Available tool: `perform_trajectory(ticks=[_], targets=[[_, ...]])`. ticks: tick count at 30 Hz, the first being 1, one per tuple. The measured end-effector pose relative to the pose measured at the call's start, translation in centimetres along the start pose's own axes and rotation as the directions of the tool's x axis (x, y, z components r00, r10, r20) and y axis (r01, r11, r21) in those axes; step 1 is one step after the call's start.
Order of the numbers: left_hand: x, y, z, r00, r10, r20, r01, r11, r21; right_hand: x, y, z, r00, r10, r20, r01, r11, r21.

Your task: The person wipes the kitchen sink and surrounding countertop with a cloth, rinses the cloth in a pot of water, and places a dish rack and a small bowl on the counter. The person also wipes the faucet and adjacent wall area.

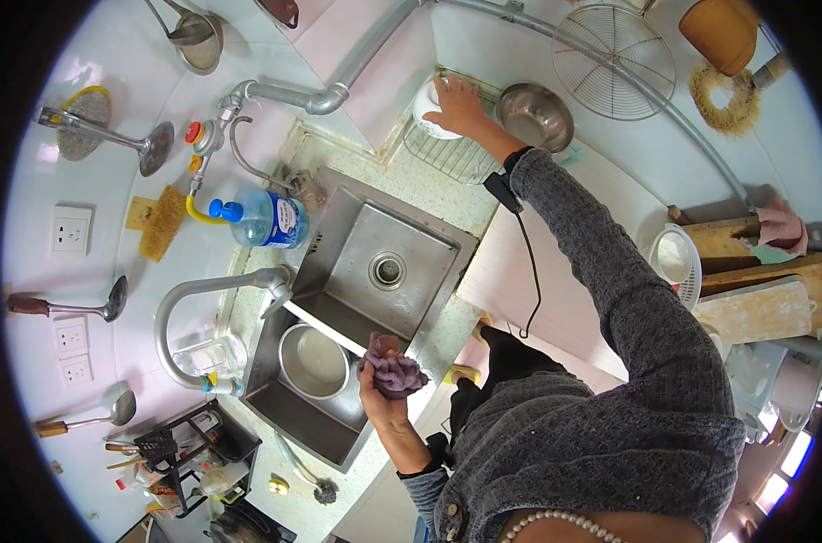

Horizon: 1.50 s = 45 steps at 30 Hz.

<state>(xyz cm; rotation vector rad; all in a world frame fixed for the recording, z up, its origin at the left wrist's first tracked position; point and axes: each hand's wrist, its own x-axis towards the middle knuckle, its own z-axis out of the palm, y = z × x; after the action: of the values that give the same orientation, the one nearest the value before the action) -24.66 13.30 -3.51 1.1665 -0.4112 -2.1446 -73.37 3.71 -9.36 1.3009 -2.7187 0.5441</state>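
My left hand (387,400) holds a crumpled purple cloth (392,370) over the near edge of the double steel sink (445,309). Farther forward, my right hand (459,108) grips a white bowl (430,112) on a wire dish rack (445,156) in the corner; the hand hides part of the bowl. A steel bowl (534,117) is beside it, to the right. In the left basin, a round metal pot (314,360) holds cloudy liquid. The right basin (411,244) shows a drain and small specks.
A grey curved faucet (180,305) arches left of the sink. A blue pump bottle (272,217) stands behind the basins. A black rack (214,441) with utensils is at lower left. A black cord (536,271) hangs below my right sleeve. A white basket (682,265) sits at right.
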Motion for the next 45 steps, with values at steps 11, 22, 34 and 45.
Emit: perform_trajectory(ticks=[11,22,34,45], targets=[[-0.5,1.2,-0.5,0.992,-0.002,0.127,0.002,1.000,-0.002,-13.6,-11.1,-5.2,0.999,0.014,-0.038,0.023,0.564,0.825],[-4.5,1.9,-3.7,0.934,-0.122,0.335,0.051,0.976,0.212,-36.9,-22.1,-7.1,0.917,-0.082,0.391,-0.288,0.543,0.789],[-11.1,-1.0,-9.3,0.806,-0.262,0.530,0.025,0.911,0.413,-51.2,-24.2,-9.0,0.969,0.032,0.244,-0.222,0.541,0.811],[-13.5,2.8,-14.2,0.940,0.206,0.270,-0.319,0.810,0.492,-52.2,-28.0,-9.2,0.926,-0.123,0.357,-0.247,0.520,0.818]])
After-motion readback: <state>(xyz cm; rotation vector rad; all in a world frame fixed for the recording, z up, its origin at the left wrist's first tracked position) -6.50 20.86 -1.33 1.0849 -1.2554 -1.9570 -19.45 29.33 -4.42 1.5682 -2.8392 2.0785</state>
